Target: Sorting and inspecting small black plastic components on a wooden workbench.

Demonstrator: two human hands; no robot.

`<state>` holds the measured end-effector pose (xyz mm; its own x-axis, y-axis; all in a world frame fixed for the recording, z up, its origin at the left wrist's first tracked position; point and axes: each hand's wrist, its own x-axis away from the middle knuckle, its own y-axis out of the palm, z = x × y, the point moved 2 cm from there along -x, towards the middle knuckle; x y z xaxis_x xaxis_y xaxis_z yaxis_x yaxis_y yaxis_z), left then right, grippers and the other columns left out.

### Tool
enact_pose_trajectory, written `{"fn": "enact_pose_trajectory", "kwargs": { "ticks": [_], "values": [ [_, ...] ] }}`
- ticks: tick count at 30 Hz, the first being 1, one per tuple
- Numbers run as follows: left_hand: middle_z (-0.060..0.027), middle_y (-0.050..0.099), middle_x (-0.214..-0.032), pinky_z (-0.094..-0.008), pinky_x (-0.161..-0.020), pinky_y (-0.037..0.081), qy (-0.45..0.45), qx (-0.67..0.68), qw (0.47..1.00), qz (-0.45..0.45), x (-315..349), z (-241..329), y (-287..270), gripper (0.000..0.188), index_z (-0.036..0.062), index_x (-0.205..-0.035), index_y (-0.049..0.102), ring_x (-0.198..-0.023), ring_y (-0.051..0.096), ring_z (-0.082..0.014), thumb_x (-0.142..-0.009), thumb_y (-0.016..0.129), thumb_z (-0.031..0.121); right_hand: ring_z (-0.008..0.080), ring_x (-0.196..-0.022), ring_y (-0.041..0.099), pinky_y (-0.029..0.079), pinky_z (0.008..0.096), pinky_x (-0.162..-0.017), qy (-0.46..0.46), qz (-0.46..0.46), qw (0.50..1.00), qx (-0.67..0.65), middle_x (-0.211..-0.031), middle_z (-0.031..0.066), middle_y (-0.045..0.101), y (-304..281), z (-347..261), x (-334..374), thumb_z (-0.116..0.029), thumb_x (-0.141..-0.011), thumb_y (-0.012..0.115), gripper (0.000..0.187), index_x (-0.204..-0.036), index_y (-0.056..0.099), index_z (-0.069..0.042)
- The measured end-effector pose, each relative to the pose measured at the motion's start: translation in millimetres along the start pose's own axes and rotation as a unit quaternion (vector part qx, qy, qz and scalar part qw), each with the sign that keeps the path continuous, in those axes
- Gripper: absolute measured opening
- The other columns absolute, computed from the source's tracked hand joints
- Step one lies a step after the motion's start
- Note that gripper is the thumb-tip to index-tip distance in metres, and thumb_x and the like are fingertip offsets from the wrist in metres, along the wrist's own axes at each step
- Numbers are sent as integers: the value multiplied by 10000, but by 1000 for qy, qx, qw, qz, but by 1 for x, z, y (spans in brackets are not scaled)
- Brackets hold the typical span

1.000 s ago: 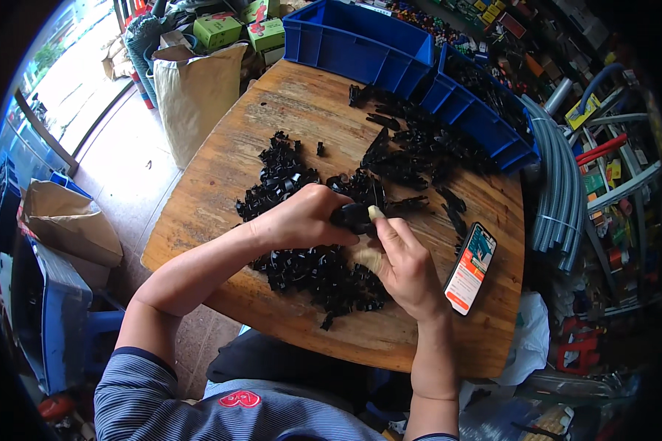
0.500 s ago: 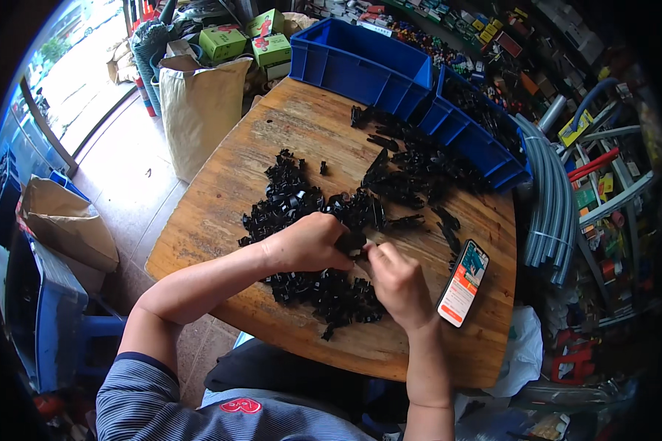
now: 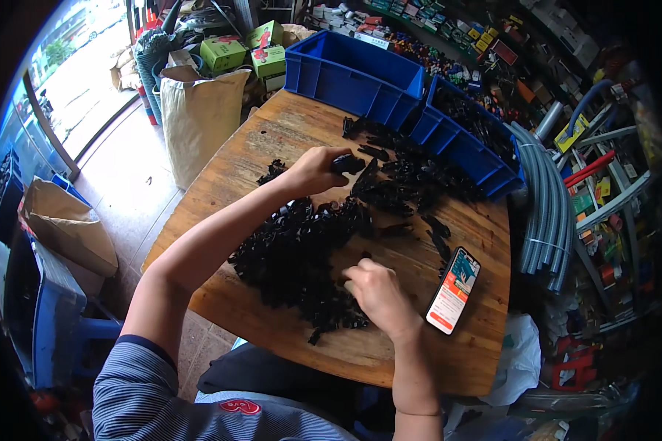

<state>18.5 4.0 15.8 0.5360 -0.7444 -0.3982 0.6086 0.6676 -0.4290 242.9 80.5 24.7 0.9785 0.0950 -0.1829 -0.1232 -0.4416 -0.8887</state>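
My left hand (image 3: 318, 170) is raised over the far middle of the table, closed around a dark black plastic piece (image 3: 348, 164) that sticks out past the fingers to the right. Below it spreads a heap of small black plastic clip-like parts (image 3: 294, 257). At that heap's right edge my right hand (image 3: 375, 290) is closed, thumb and fingers drawn together; anything between them is too small to make out. Longer black plastic pieces (image 3: 386, 187) lie in a second pile beyond, to the right of my left hand.
The wooden table (image 3: 346, 359) carries a lit phone (image 3: 452, 294) at right. Along its far edge stand one blue crate (image 3: 346, 81) and another blue crate (image 3: 463, 143) holding black parts. A paper sack (image 3: 198, 121) is left of the table. Coiled grey tubing (image 3: 548, 213) hangs at right.
My hands have come apart. The left has moved away from me, toward the far pile, with the black piece in it; the right has drawn slightly left and nearer, to the heap's edge.
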Motion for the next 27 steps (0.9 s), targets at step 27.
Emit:
{"fn": "enact_pose_trajectory", "kwargs": {
  "ticks": [27],
  "values": [
    [-40, 587, -744, -248, -575, 458, -247, 409, 874, -87, 79, 61, 23, 155, 31, -871, 578, -670, 554, -94, -810, 628, 165, 149, -803, 626, 530, 260, -703, 126, 246, 817, -506, -902, 91, 630, -29, 12, -10, -58, -840, 593, 224, -1045, 573, 31]
  ]
}}
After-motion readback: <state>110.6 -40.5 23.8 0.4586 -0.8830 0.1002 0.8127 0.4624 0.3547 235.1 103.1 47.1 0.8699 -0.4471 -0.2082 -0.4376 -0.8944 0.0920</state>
